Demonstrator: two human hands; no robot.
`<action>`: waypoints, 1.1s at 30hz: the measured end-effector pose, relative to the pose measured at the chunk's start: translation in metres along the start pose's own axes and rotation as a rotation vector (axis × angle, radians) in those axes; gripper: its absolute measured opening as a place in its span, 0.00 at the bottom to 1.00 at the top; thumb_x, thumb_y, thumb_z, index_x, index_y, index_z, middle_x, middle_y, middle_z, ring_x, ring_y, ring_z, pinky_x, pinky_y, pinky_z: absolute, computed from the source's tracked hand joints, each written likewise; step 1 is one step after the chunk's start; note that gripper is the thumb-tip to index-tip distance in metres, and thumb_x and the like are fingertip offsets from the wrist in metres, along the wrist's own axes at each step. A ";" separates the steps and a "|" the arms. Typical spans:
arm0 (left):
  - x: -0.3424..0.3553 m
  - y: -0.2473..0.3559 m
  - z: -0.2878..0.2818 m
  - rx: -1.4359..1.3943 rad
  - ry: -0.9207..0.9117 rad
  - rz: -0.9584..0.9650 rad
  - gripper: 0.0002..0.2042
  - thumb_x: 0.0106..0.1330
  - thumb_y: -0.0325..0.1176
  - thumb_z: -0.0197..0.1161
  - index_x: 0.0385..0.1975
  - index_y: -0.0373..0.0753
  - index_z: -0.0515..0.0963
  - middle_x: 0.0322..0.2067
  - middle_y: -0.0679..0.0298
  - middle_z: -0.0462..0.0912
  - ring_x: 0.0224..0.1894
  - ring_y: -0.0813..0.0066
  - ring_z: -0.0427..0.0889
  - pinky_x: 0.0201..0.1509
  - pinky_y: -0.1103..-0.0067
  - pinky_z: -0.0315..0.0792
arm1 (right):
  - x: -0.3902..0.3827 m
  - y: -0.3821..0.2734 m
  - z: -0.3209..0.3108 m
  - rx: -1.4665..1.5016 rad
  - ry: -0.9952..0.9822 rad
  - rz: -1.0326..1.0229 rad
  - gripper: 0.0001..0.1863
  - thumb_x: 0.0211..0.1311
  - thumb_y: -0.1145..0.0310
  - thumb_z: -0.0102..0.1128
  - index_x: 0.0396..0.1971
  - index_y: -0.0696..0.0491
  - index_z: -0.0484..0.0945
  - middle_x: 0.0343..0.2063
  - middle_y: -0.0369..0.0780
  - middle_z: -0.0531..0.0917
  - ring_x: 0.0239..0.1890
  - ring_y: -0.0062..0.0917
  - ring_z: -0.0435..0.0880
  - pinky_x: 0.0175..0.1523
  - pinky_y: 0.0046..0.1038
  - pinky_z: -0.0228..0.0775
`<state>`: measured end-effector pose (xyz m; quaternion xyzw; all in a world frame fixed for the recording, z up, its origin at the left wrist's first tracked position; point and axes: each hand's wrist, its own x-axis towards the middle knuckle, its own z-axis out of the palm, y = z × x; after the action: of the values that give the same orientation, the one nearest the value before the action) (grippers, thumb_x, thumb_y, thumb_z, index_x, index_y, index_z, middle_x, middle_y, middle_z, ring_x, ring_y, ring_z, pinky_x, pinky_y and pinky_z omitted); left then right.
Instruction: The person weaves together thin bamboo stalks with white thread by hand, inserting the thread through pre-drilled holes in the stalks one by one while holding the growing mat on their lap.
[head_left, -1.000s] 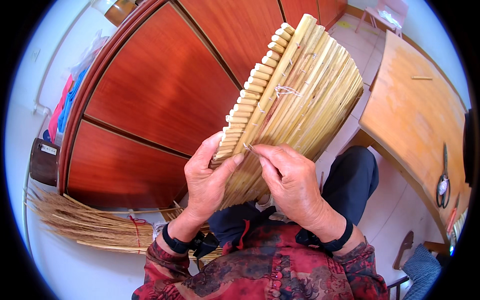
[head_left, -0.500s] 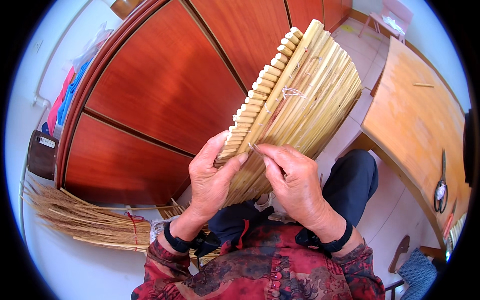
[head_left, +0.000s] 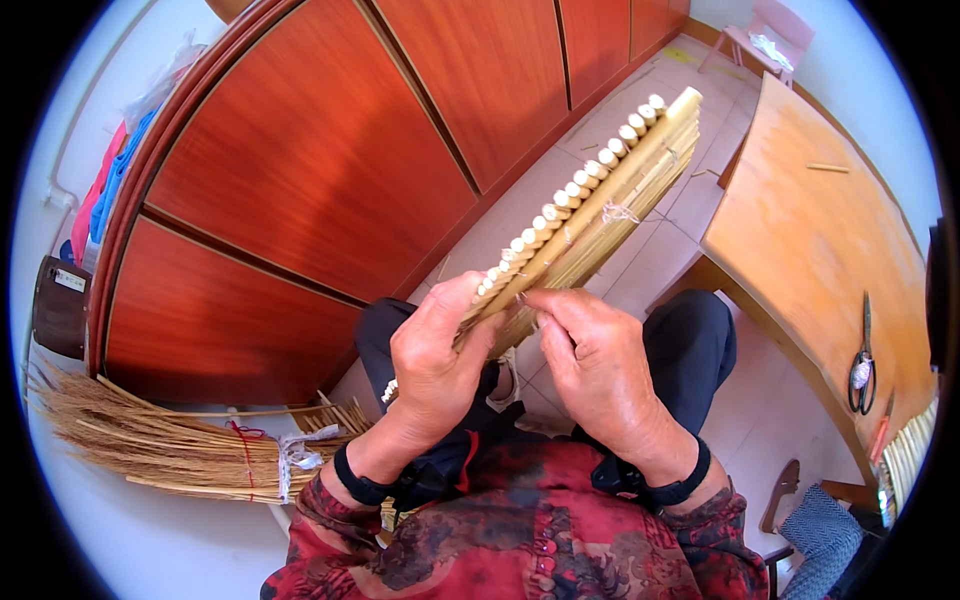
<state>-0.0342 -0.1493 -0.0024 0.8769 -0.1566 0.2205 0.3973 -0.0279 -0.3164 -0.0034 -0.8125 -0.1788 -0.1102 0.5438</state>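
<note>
1. Above the dark-trousered knees (head_left: pixel 697 345), a panel of pale yellow, rod-like plant stalks (head_left: pixel 575 240) slants from near left to far right, pale cut ends along its left edge; thin whitish thread (head_left: pixel 619 212) is knotted on it.
2. At its near end, the left hand (head_left: pixel 440 330) has its fingers closed round the edge, probably to steady it.
3. Just right, the right hand (head_left: pixel 600 350) bends its fingers against the panel; whether they pinch anything, I cannot tell.
4. Rightward, an orange-brown wooden tabletop (head_left: pixel 790 220) carries black-handled scissors (head_left: pixel 864 370), perhaps for easy reach.
5. Near left, red cord (head_left: pixel 246 445) binds feathery brown stalks (head_left: pixel 130 435), presumably keeping them together.
</note>
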 end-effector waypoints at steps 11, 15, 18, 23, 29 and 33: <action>-0.014 0.003 0.024 0.044 -0.049 0.146 0.18 0.52 0.17 0.66 0.44 0.31 0.75 0.37 0.51 0.81 0.38 0.57 0.83 0.42 0.74 0.76 | -0.034 0.018 -0.022 0.083 -0.086 0.215 0.11 0.62 0.74 0.57 0.43 0.58 0.78 0.32 0.48 0.82 0.32 0.39 0.82 0.38 0.31 0.74; -0.020 -0.003 0.032 0.016 -0.051 0.080 0.17 0.51 0.17 0.66 0.43 0.32 0.76 0.38 0.53 0.82 0.38 0.57 0.83 0.41 0.73 0.77 | -0.055 0.019 -0.028 0.183 -0.133 0.412 0.10 0.65 0.72 0.56 0.45 0.57 0.78 0.26 0.43 0.81 0.24 0.25 0.79 0.32 0.25 0.71; -0.020 -0.003 0.043 0.026 -0.015 0.147 0.15 0.50 0.19 0.65 0.38 0.36 0.76 0.33 0.59 0.81 0.32 0.59 0.81 0.36 0.72 0.74 | -0.059 0.019 -0.027 0.200 -0.101 0.457 0.10 0.67 0.72 0.53 0.45 0.56 0.78 0.22 0.35 0.76 0.20 0.14 0.73 0.27 0.18 0.66; -0.016 -0.006 0.047 0.016 -0.082 0.099 0.16 0.50 0.18 0.65 0.41 0.35 0.76 0.36 0.57 0.81 0.35 0.58 0.81 0.37 0.72 0.74 | -0.057 0.028 -0.022 0.185 -0.036 0.473 0.10 0.68 0.72 0.52 0.45 0.55 0.79 0.20 0.29 0.73 0.19 0.09 0.69 0.23 0.15 0.62; -0.008 -0.015 0.061 0.046 -0.173 0.026 0.18 0.51 0.19 0.66 0.43 0.35 0.75 0.37 0.55 0.81 0.37 0.55 0.81 0.39 0.71 0.75 | -0.052 0.049 -0.020 0.089 -0.043 0.503 0.11 0.65 0.77 0.52 0.45 0.57 0.77 0.22 0.40 0.77 0.19 0.18 0.75 0.28 0.23 0.69; -0.004 -0.018 0.073 0.055 -0.208 0.009 0.18 0.50 0.19 0.65 0.43 0.37 0.75 0.36 0.56 0.81 0.36 0.54 0.81 0.38 0.70 0.74 | -0.047 0.058 -0.023 0.071 -0.018 0.477 0.09 0.64 0.78 0.53 0.43 0.57 0.78 0.21 0.40 0.77 0.20 0.20 0.75 0.28 0.23 0.69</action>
<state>-0.0103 -0.1936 -0.0587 0.9049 -0.1950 0.1344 0.3537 -0.0465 -0.3655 -0.0617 -0.8132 0.0095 0.0351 0.5809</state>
